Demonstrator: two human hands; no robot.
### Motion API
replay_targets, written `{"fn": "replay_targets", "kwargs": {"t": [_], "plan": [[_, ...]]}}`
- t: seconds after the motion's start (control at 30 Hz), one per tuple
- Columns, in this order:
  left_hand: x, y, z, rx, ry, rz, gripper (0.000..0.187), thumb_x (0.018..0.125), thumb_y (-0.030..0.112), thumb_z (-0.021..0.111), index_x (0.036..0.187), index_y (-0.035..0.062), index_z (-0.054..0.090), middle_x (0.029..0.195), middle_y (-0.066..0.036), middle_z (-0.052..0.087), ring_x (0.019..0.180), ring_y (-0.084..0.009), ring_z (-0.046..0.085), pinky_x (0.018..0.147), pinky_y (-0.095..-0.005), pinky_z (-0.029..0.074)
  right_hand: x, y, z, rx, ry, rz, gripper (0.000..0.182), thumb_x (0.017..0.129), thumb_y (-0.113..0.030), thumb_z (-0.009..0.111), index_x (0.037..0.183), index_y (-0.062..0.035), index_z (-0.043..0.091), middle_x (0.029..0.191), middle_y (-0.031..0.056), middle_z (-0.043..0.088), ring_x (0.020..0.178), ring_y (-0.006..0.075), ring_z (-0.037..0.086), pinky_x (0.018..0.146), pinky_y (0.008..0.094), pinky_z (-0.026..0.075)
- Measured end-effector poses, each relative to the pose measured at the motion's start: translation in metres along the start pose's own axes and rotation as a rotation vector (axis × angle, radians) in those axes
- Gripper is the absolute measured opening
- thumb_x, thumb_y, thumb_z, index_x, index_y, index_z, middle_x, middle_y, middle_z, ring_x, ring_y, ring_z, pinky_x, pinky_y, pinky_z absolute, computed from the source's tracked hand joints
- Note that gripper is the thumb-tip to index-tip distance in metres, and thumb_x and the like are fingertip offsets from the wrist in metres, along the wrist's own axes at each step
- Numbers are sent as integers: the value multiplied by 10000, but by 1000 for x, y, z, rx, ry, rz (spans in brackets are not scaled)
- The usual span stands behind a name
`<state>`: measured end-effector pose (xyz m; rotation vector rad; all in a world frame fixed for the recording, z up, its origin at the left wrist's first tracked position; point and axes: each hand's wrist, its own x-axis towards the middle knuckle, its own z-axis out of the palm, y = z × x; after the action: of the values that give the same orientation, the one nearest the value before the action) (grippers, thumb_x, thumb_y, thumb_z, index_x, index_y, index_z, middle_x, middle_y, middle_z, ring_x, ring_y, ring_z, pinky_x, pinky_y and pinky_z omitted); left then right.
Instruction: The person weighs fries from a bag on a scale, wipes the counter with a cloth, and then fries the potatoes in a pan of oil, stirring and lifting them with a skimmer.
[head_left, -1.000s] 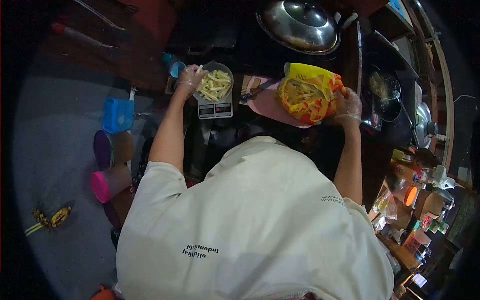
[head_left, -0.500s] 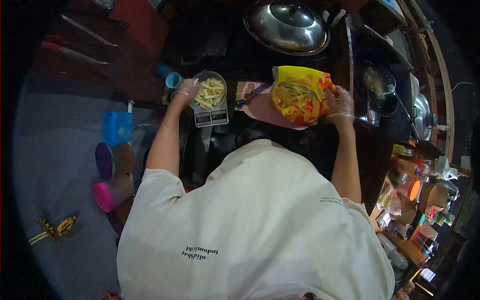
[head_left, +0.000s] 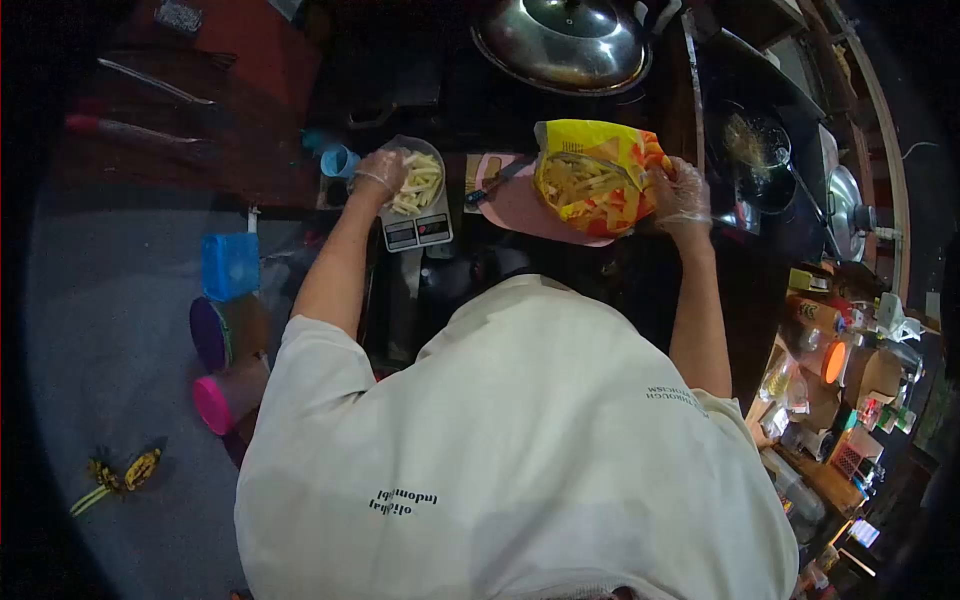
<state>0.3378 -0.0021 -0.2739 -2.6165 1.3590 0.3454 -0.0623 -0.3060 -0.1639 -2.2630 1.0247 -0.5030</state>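
Pale french fries (head_left: 424, 184) lie in a clear plastic holder on a white kitchen scale (head_left: 418, 232). My left hand (head_left: 380, 174), in a clear plastic glove, is at the left side of the fries. Its fingers curl down against them, and whatever they grip is hidden. My right hand (head_left: 682, 196), gloved too, is closed on the right edge of a yellow and orange bag (head_left: 605, 140). The bag's mouth stands open, with more fries inside. Beneath it is a pink cutting board (head_left: 520, 205), with a dark-handled knife (head_left: 490, 188) on its left part.
A blue cup (head_left: 340, 161) stands left of the scale. Behind the bag is a large lidded pan (head_left: 565, 45). A dark pan of oil (head_left: 755, 150) sits at right, near another lid (head_left: 846, 212). Jars and packets crowd the lower right.
My left hand has shifted right, from the holder's edge onto the fries. My right hand still grips the bag. The whole view has shifted slightly.
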Motion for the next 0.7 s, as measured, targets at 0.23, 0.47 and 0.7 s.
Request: {"fn": "replay_targets", "kwargs": {"t": [0.23,0.47,0.7], "plan": [[-46,7,-93,-763,403,-272,324,818,320,738,972,36,716,892,-149,724,758,-273,689,723,-376,529,-6,11,0,85,14,85,315,897,-277,687,1066,-11,675,933,161,699,861,279,687,767,362,524],[-57,26,-123,-1176,393,-324,381,823,309,773,1079,30,727,972,-93,733,859,-148,670,785,-312,519,-10,6,-6,153,3,89,293,896,-246,693,1064,-7,674,909,151,704,809,245,694,744,340,529],[-60,44,-130,-1058,376,-327,323,829,262,782,1033,16,734,903,-55,723,783,-102,632,716,-286,513,-8,5,-16,-39,35,-29,255,864,-215,682,1018,-11,681,887,159,695,818,292,686,741,369,528]]}}
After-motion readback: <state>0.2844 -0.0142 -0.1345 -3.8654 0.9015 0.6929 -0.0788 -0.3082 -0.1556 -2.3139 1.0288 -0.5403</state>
